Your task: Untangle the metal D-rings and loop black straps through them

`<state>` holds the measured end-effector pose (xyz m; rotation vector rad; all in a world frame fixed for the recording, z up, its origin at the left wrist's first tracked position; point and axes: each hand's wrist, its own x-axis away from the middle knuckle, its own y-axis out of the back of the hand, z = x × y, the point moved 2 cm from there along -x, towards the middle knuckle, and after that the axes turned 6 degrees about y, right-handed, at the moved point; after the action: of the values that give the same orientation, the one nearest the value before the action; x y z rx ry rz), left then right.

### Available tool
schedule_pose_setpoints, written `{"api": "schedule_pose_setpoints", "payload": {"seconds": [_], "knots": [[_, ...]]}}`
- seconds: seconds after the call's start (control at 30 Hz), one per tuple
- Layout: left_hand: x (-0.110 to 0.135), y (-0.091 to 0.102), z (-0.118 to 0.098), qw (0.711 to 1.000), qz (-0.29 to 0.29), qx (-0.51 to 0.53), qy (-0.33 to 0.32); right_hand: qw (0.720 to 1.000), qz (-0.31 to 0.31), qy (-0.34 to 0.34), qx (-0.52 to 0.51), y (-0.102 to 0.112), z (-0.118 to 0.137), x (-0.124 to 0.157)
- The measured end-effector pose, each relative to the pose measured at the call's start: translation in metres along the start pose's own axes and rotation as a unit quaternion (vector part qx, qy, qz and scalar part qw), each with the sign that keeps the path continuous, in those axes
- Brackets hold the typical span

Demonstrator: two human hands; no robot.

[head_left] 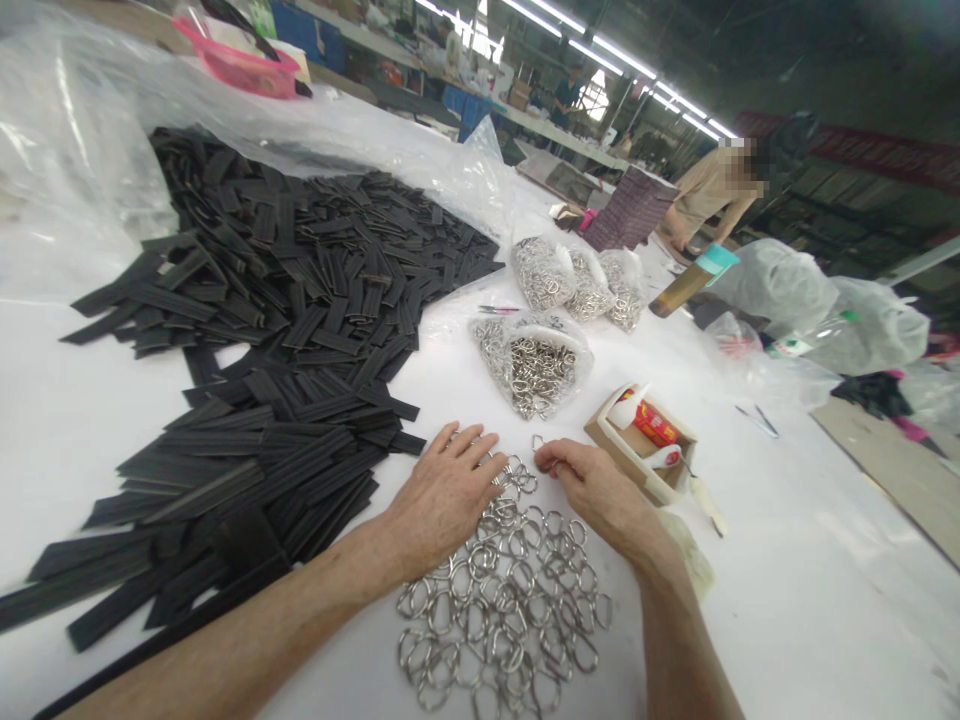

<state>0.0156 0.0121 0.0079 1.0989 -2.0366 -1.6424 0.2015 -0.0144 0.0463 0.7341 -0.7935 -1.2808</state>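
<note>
Silver metal D-rings [517, 600] lie spread in a loose heap on the white table in front of me. My left hand [450, 490] rests palm down over the heap's upper left edge, fingers outstretched and covering some rings. At the heap's far right edge, my right hand [589, 475] pinches a single D-ring [538, 442] between thumb and fingertips. Just beyond both hands sits an opened clear plastic bag [491, 345] full of more rings. To the left, a big pile of black strap pieces [300, 270] reaches close to my left hand.
A cardboard box [634, 450] with a red packet and white bottles stands right of my right hand. Several tied bags of rings [544, 272] sit farther back. Tweezers [757, 420] lie at right. A person [709, 190] bends over the far table end beside stacked dark pieces [630, 208].
</note>
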Motion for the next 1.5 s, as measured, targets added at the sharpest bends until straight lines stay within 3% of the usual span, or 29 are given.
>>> {"api": "schedule_pose_setpoints", "payload": {"seconds": [0.1,0.23,0.3,0.4,0.47,0.63,0.77,1.07,1.5], "knots": [[0.000,0.000,0.000,1.000,0.007,0.002,0.003,0.999,0.027,0.031,-0.005,-0.004,0.012,0.002],[-0.001,0.000,-0.001,1.000,0.007,0.005,0.009,0.992,0.056,0.050,-0.105,-0.005,0.014,-0.002],[-0.001,0.000,-0.001,1.000,-0.002,0.009,0.009,0.993,-0.011,0.031,-0.109,-0.004,0.008,-0.007],[0.000,-0.001,0.000,1.000,-0.013,0.007,0.004,0.985,-0.167,0.021,-0.038,-0.003,-0.003,-0.015],[0.000,-0.002,0.000,1.000,-0.014,-0.001,0.001,0.977,-0.202,0.061,-0.012,-0.007,-0.006,-0.021],[-0.001,-0.002,-0.001,1.000,-0.007,-0.008,0.001,0.974,-0.161,0.136,0.081,-0.018,-0.002,-0.027],[-0.001,0.000,-0.001,1.000,0.001,-0.005,0.006,0.979,-0.129,0.108,0.112,-0.015,-0.002,-0.025],[-0.001,0.000,-0.001,1.000,0.013,-0.006,0.009,0.981,-0.189,0.009,0.046,-0.005,-0.017,-0.017],[-0.001,0.000,-0.001,1.000,0.002,-0.009,0.005,0.981,-0.190,0.021,0.030,-0.008,-0.009,-0.018]]}}
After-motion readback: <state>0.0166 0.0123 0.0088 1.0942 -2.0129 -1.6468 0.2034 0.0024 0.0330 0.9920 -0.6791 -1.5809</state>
